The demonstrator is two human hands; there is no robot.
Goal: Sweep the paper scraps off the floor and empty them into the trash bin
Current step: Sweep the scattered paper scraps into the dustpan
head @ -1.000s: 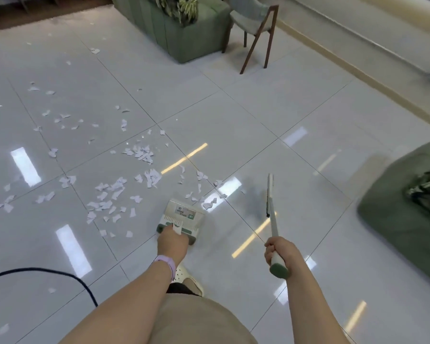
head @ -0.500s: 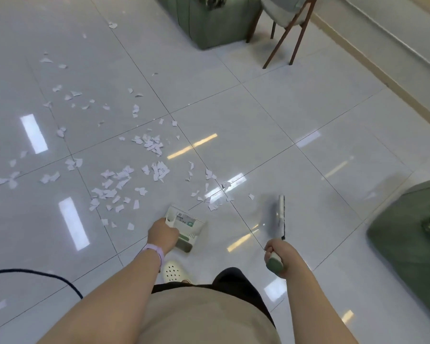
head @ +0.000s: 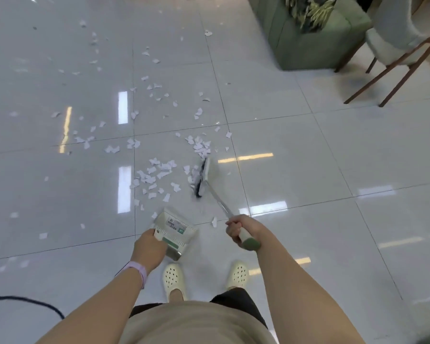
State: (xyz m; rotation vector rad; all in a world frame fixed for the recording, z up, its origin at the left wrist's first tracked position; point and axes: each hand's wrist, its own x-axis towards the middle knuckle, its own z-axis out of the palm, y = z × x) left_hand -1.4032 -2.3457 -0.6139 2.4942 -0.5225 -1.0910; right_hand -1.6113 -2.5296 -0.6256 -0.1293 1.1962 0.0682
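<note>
White paper scraps (head: pixel 157 173) lie scattered over the glossy tiled floor, thickest just ahead of me. My left hand (head: pixel 148 247) grips the back of a white and green dustpan (head: pixel 175 230), whose mouth faces the scraps. My right hand (head: pixel 241 228) grips the green-tipped handle of a small broom. The broom head (head: pixel 204 176) with its dark bristles is down on the floor at the right edge of the scrap pile. No trash bin is in view.
A green sofa (head: pixel 308 38) with a patterned cushion stands at the back right, with a wooden-legged chair (head: pixel 395 53) beside it. A black cable (head: pixel 25 302) curves over the floor at the lower left. My feet in white clogs (head: pixel 174 281) stand behind the dustpan.
The view has swung to the left. My right hand has pushed the broom forward and lowered its head onto the floor beside the scraps. The dustpan has stayed in my left hand.
</note>
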